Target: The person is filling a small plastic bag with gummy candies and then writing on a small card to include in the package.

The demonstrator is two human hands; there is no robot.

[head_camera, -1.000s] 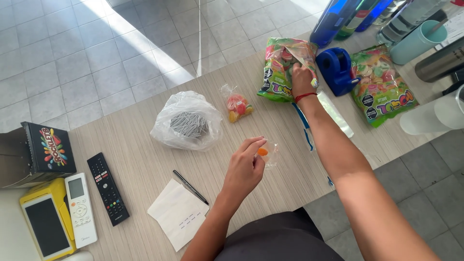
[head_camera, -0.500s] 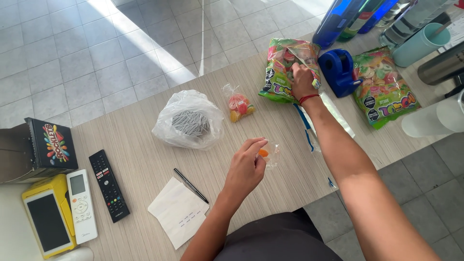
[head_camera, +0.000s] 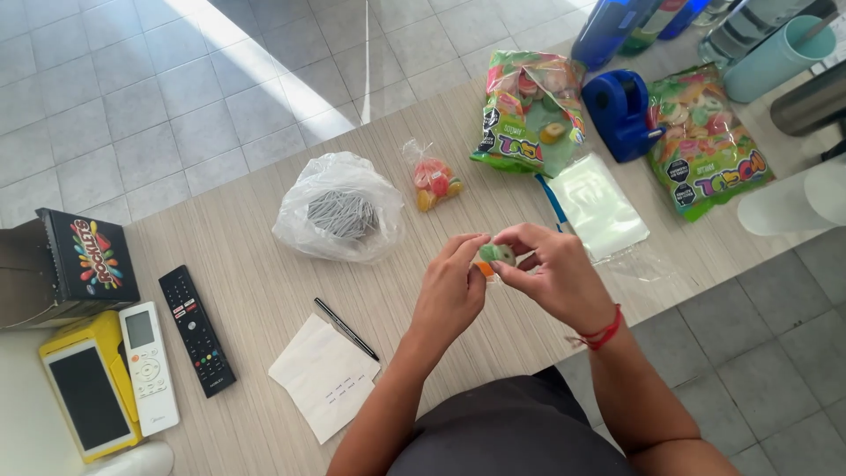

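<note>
My left hand (head_camera: 454, 286) and my right hand (head_camera: 551, 273) meet over the wooden table (head_camera: 264, 291), near its front edge. Between their fingertips is a green gummy ring (head_camera: 499, 255), pinched by the right hand, and a small clear bag with an orange candy (head_camera: 484, 269) in it, held by the left hand. An open green bag of gummy rings (head_camera: 529, 110) lies beyond the hands. A small filled and tied clear candy bag (head_camera: 432, 181) lies to its left.
A clear plastic bag of dark twist ties (head_camera: 339, 211), a stack of empty clear bags (head_camera: 599, 207), a blue tape dispenser (head_camera: 621, 101), a second gummy bag (head_camera: 709, 154), a pen (head_camera: 345, 328), a paper note (head_camera: 322, 375), two remotes (head_camera: 196, 328), a yellow device (head_camera: 84, 397) and a candy box (head_camera: 84, 256).
My right hand has come back from the open gummy bag to the left hand, bringing a green gummy ring to the small clear bag.
</note>
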